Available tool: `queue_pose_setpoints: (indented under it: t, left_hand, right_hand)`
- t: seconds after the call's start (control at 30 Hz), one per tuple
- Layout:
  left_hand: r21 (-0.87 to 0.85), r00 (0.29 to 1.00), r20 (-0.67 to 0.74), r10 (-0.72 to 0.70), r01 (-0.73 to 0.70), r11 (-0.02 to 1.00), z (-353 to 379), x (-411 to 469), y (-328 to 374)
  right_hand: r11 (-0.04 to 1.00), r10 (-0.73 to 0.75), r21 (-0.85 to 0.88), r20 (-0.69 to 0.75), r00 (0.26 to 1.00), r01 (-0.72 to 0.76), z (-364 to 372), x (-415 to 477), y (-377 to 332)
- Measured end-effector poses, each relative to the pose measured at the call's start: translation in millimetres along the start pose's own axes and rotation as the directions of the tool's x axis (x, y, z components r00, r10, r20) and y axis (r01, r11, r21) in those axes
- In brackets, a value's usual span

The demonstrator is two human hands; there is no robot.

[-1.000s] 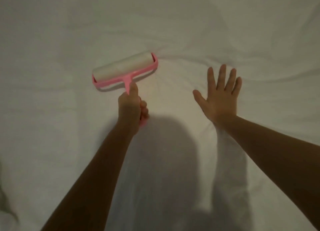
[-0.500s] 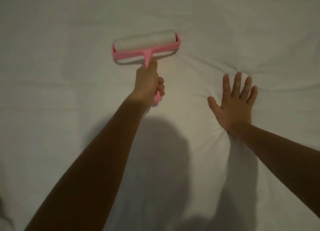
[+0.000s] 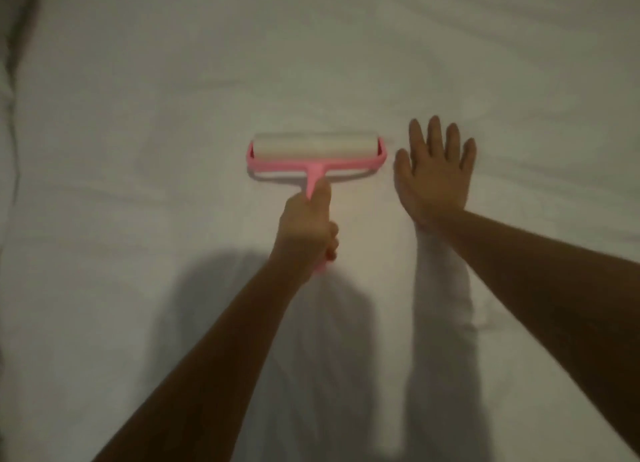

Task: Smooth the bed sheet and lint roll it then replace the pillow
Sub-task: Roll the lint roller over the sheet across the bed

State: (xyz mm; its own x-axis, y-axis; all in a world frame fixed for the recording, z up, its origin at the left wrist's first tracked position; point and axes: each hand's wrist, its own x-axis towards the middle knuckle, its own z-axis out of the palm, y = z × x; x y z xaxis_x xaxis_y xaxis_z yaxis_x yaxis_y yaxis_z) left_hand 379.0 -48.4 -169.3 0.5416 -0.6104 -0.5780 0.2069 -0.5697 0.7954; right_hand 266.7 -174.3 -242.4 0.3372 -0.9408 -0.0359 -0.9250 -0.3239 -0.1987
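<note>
A wrinkled white bed sheet (image 3: 166, 91) fills the whole view. About the middle of what shows sits a wide pink plastic lint roller (image 3: 346, 165) with a white sticky roll (image 3: 313, 145). The roll lies crosswise and seems to rest on the cloth (a thin shadow sits just under the pink frame, so contact along its whole length cannot be told).

The left hand (image 3: 306, 226) grips the roller's pink handle (image 3: 313, 179). Its fingers are curled tight round the stem, the thumb (image 3: 322, 193) is laid straight along the top toward the frame, and the butt of the handle pokes out below the knuckles.

The right hand (image 3: 433, 176) lies palm down on the sheet just beside the right end of the roller, with a narrow strip of cloth between them. Its fingers (image 3: 434, 134) are straight and slightly spread, pointing toward the far edge, and its thumb is held out toward the roller. Both forearms are bare and reach in from the near edge.

Soft wrinkles (image 3: 519, 91) run across the far right part of the sheet. A dark fold (image 3: 14, 63) runs down along its left edge, well apart from the roller. Grey shadows (image 3: 242, 323) fall on the near part of the sheet, under and between the arms.
</note>
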Motion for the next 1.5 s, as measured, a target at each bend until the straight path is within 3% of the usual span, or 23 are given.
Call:
queue_pose_setpoints:
  t: [0.17, 0.23, 0.47, 0.6, 0.7, 0.77, 0.83, 0.97, 1.07, 1.17, 1.3, 1.4, 1.5]
  left_hand:
    - [0.034, 0.999, -0.037, 0.032, -0.031, 0.999, 23, 77, 47]
    - [-0.050, 1.000, -0.025, 0.010, -0.011, 0.999, 22, 84, 58]
    - [-0.090, 0.991, 0.011, -0.133, 0.134, 0.987, 18, 1, 4]
    - [-0.009, 1.000, -0.028, -0.001, 0.001, 1.000, 25, 52, 29]
    - [-0.077, 1.000, -0.017, 0.025, -0.026, 0.997, 33, 92, 63]
    - [-0.085, 0.999, -0.016, 0.037, -0.039, 0.996, 35, 87, 60]
    - [0.013, 0.999, -0.013, 0.037, -0.037, 0.999, 30, 49, 32]
    - [-0.032, 0.984, 0.012, -0.178, 0.179, 0.983, 15, -20, -6]
    - [0.034, 0.997, 0.020, -0.074, 0.073, 0.997, 20, 23, 27]
    - [-0.032, 0.997, 0.049, -0.057, 0.058, 0.998, 32, 92, 85]
    - [0.022, 0.998, 0.063, 0.004, -0.005, 1.000, 50, 170, 134]
    - [0.047, 0.998, 0.000, 0.061, -0.061, 0.997, 66, 219, 150]
    - [-0.001, 0.995, -0.030, 0.097, -0.097, 0.995, 77, 229, 150]
  right_hand:
    - [1.000, 0.022, 0.014, -0.041, 0.999, -0.021, 27, 3, 9]
    - [1.000, 0.018, 0.020, -0.079, 0.997, -0.016, 33, 3, 8]
    - [0.999, 0.015, 0.032, -0.071, 0.997, -0.013, 40, 7, 9]
    - [1.000, 0.005, 0.023, -0.110, 0.994, -0.002, 42, 7, 10]
    - [1.000, 0.001, 0.020, -0.132, 0.991, 0.002, 43, 6, 11]
    - [1.000, 0.003, 0.019, -0.125, 0.992, -0.001, 43, 6, 11]
    - [1.000, 0.000, 0.023, -0.111, 0.994, 0.003, 43, 6, 10]
    - [1.000, 0.002, 0.008, -0.090, 0.996, -0.001, 34, 7, 9]
    - [0.998, -0.013, 0.055, -0.101, 0.995, 0.019, 17, 8, 6]
    - [0.999, -0.046, -0.017, -0.215, 0.975, 0.043, -8, 64, 6]
    - [0.997, 0.054, -0.060, 0.003, 0.999, -0.054, -11, 158, 19]
    - [0.996, 0.033, -0.080, -0.071, 0.997, -0.039, 15, 163, 26]
    - [0.998, 0.039, -0.043, -0.050, 0.998, -0.041, 25, 165, 29]
